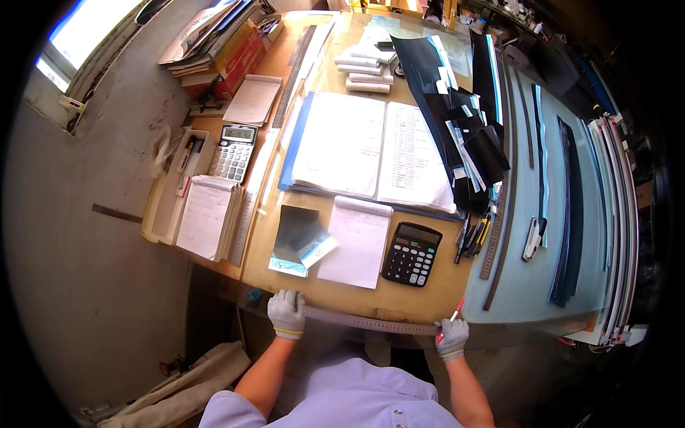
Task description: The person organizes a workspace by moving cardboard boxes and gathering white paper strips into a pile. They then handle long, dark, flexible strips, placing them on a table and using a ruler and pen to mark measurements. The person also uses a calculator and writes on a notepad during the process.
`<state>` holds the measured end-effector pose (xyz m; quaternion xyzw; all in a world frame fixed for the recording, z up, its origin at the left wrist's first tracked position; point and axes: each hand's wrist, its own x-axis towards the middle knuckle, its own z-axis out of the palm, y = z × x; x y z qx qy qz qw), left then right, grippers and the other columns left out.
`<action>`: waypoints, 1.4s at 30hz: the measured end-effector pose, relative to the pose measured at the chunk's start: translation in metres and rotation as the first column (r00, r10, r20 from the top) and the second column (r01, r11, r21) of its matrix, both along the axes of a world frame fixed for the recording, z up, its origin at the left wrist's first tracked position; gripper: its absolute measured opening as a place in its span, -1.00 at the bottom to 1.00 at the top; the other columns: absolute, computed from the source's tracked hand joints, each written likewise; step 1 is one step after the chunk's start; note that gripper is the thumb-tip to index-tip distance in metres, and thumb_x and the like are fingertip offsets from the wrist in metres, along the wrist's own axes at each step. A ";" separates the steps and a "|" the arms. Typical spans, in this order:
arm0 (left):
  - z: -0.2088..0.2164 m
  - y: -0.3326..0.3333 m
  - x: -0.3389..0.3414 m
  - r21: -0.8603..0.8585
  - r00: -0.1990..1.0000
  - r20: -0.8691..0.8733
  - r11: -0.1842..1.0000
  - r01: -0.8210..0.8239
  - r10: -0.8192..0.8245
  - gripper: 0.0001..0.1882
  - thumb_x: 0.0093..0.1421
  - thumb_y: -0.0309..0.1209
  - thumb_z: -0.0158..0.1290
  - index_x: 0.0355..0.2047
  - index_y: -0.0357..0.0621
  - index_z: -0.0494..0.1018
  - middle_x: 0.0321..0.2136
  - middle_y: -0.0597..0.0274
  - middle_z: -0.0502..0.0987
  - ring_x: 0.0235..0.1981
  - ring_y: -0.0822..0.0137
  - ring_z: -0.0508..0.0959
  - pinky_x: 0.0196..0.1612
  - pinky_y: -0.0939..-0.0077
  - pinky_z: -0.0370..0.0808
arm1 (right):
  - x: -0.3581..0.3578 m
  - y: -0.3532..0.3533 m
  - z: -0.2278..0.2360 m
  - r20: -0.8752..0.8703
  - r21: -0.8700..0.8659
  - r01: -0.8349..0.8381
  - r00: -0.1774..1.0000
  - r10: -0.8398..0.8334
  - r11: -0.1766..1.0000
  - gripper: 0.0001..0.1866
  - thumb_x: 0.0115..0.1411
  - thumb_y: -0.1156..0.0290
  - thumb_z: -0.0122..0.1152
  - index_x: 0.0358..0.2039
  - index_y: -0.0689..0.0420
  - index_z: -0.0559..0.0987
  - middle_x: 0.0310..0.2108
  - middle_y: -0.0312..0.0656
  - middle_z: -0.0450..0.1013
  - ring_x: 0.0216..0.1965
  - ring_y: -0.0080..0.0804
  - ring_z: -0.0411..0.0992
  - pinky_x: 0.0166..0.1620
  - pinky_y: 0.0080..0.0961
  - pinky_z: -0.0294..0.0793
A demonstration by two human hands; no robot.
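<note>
Both my hands wear grey knitted gloves. My left hand (pixel 287 312) is closed at the left end of a long steel ruler (pixel 371 324), by the table's front edge. The ruler runs across to my right hand (pixel 452 338), which is closed around a slim red-and-white pen (pixel 457 309) pointing up. Beyond the left hand lie a dark film sample (pixel 296 227) and a smaller clear-and-blue piece (pixel 316 249), partly over a notepad (pixel 357 242) with handwriting. A black calculator (pixel 412 255) sits to the right of the pad.
An open ledger (pixel 339 146) fills the table's middle. Black film strips (pixel 421 68) are heaped at the far right. Knives and pens (pixel 473 235), long rulers (pixel 499 214) and a white-and-black cutter (pixel 533 239) lie at right. A silver calculator (pixel 232 153) and notepads (pixel 207 217) stand left.
</note>
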<state>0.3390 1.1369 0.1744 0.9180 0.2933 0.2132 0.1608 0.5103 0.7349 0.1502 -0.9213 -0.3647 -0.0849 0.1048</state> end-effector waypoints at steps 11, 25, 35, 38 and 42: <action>-0.006 0.001 0.001 0.036 1.000 0.001 0.999 -0.014 0.014 -0.88 0.05 -0.40 0.16 -0.49 -0.09 0.43 -0.53 0.11 0.43 -0.46 0.03 0.47 -0.37 0.16 0.33 | 0.003 -0.002 -0.006 0.008 -0.016 0.009 1.000 -0.009 1.000 -0.73 0.02 0.27 0.34 -0.61 0.02 0.41 -0.72 -0.18 0.24 -0.61 -0.16 0.30 -0.47 -0.19 0.21; -0.001 -0.008 0.000 0.160 0.992 0.042 0.981 0.110 -0.118 -0.49 0.04 -0.43 0.19 0.06 -0.09 0.44 -0.04 0.04 0.48 -0.09 0.03 0.51 -0.11 0.16 0.43 | 0.004 -0.001 0.002 -0.034 -0.011 0.009 0.999 -0.010 1.000 -0.77 0.03 0.31 0.33 -0.58 0.02 0.42 -0.69 -0.17 0.25 -0.59 -0.14 0.30 -0.45 -0.17 0.22; 0.006 -0.008 0.008 0.185 0.937 -0.132 0.921 0.344 -0.324 -0.85 -0.08 -0.43 0.15 -0.45 -0.04 0.45 -0.48 0.20 0.43 -0.38 0.12 0.47 -0.32 0.18 0.39 | 0.021 0.017 0.017 -0.174 0.078 -0.133 0.974 0.145 0.988 -0.61 -0.05 0.08 0.40 -0.42 0.03 0.42 -0.59 -0.16 0.31 -0.50 -0.12 0.33 -0.38 -0.17 0.27; -0.002 -0.005 0.003 0.160 0.936 -0.198 0.932 0.324 -0.292 -0.82 -0.14 -0.40 0.20 -0.55 -0.03 0.39 -0.55 0.16 0.39 -0.44 0.07 0.44 -0.35 0.17 0.36 | 0.029 0.038 0.032 -0.252 0.221 -0.091 0.956 0.147 0.971 -0.46 -0.12 0.01 0.47 -0.28 0.08 0.43 -0.42 -0.09 0.40 -0.37 -0.06 0.40 -0.26 -0.13 0.37; -0.003 -0.005 0.003 0.168 0.934 -0.177 0.925 0.340 -0.311 -0.81 -0.17 -0.42 0.19 -0.57 -0.03 0.37 -0.56 0.15 0.37 -0.44 0.04 0.42 -0.34 0.14 0.35 | 0.038 0.072 0.018 -0.285 0.424 0.068 0.957 0.062 0.903 -0.28 -0.22 0.08 0.56 -0.09 0.10 0.42 -0.03 0.03 0.43 -0.12 0.03 0.43 0.00 -0.11 0.43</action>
